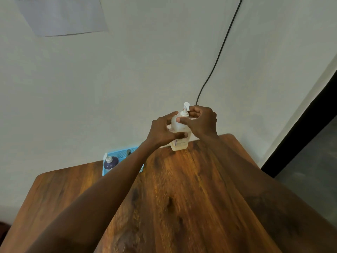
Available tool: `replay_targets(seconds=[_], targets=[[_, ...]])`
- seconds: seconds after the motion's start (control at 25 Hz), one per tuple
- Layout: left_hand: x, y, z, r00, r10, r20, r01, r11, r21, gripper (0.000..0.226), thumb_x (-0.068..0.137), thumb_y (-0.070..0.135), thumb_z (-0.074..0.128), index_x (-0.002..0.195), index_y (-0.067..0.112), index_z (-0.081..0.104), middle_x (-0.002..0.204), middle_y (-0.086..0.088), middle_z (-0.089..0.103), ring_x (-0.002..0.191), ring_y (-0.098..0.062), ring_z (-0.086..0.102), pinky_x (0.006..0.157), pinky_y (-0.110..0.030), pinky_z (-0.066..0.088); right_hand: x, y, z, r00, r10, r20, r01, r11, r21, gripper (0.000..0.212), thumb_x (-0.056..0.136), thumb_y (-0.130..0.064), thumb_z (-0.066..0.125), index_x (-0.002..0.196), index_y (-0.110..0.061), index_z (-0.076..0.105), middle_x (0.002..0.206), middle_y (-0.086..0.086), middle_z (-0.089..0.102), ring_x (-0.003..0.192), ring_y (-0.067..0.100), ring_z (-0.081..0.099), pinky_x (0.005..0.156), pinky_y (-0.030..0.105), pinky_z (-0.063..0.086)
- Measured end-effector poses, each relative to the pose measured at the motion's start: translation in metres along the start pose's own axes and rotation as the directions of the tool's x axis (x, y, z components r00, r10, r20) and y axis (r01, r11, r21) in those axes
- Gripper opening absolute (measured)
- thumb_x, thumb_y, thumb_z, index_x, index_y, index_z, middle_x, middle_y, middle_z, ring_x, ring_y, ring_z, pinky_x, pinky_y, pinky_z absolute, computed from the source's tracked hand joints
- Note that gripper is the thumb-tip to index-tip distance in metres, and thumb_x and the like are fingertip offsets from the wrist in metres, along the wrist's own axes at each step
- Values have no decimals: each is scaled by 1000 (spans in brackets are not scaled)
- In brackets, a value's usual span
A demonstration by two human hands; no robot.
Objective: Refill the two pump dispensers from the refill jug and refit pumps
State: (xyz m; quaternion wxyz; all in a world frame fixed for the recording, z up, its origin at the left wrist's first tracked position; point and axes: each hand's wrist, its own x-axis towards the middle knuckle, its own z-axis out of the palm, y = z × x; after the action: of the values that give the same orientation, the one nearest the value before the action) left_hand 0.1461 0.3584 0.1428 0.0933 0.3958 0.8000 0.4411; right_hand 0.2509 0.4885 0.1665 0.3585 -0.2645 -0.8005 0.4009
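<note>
A clear pump dispenser (179, 143) with pale yellowish liquid stands upright at the far edge of the wooden table (182, 198). My left hand (162, 132) wraps around its body. My right hand (200, 121) grips its white pump (186, 108) at the collar, with the nozzle sticking up above my fingers. A second, dark blue dispenser (110, 162) with a white pump stands to the left in a light blue tray (119, 154). No refill jug is visible.
The table butts against a pale wall. A black cable (218, 53) runs down the wall behind the clear dispenser. A sheet of paper (62, 15) hangs at the upper left. A dark opening lies to the right.
</note>
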Motion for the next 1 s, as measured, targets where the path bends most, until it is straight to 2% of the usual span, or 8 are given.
replay_targets(seconds=[0.08, 0.2, 0.4, 0.52, 0.68, 0.84, 1.0], targets=[[23, -11, 15, 997, -79, 2, 79, 997, -17, 80, 76, 54, 84, 146, 30, 54, 150, 4, 56, 129, -17, 59, 106, -36, 47, 20, 25, 8, 1000, 27, -15, -28, 999, -34, 53, 66, -41, 94, 111, -18, 78, 108, -3, 79, 81, 1, 67, 66, 9, 47], [55, -37, 39, 989, -149, 22, 150, 988, -30, 74, 80, 51, 81, 146, 30, 54, 150, 2, 56, 130, -22, 60, 106, -40, 48, 44, 64, 28, 998, 56, -8, -56, 996, -64, 53, 65, -42, 94, 110, -18, 78, 110, -1, 78, 81, 5, 67, 66, 11, 49], [95, -82, 84, 970, -243, 19, 244, 970, -17, 66, 79, 46, 84, 139, 27, 64, 141, -1, 64, 118, -24, 69, 98, -39, 56, 69, 133, 65, 994, 92, 52, -87, 991, -98, 50, 65, -37, 95, 107, -18, 78, 112, 0, 78, 84, 10, 68, 68, 15, 52], [108, -110, 108, 951, -309, 21, 309, 951, -22, 61, 80, 46, 84, 135, 27, 67, 138, 1, 66, 116, -23, 69, 98, -37, 56, 78, 167, 88, 990, 117, 83, -107, 988, -111, 48, 66, -34, 95, 108, -17, 77, 114, 1, 77, 87, 13, 69, 67, 16, 53], [124, -137, 127, 945, -325, 21, 325, 946, -8, 60, 79, 41, 85, 134, 26, 68, 136, 0, 68, 112, -22, 71, 93, -31, 55, 86, 199, 112, 982, 157, 102, -143, 981, -128, 49, 70, -33, 93, 113, -15, 76, 118, 3, 76, 90, 14, 67, 72, 21, 55], [133, -152, 136, 935, -353, 34, 353, 935, -21, 60, 79, 37, 86, 135, 23, 67, 136, -2, 67, 112, -22, 71, 91, -29, 56, 92, 216, 123, 978, 178, 110, -164, 979, -124, 48, 71, -31, 93, 113, -16, 76, 117, 3, 76, 88, 11, 64, 70, 20, 55], [126, -162, 142, 939, -340, 46, 341, 940, -29, 59, 80, 35, 86, 135, 20, 67, 134, -5, 68, 112, -22, 72, 92, -32, 58, 85, 227, 127, 973, 183, 140, -165, 978, -131, 48, 73, -31, 92, 115, -16, 75, 117, 2, 76, 90, 11, 66, 73, 23, 57]])
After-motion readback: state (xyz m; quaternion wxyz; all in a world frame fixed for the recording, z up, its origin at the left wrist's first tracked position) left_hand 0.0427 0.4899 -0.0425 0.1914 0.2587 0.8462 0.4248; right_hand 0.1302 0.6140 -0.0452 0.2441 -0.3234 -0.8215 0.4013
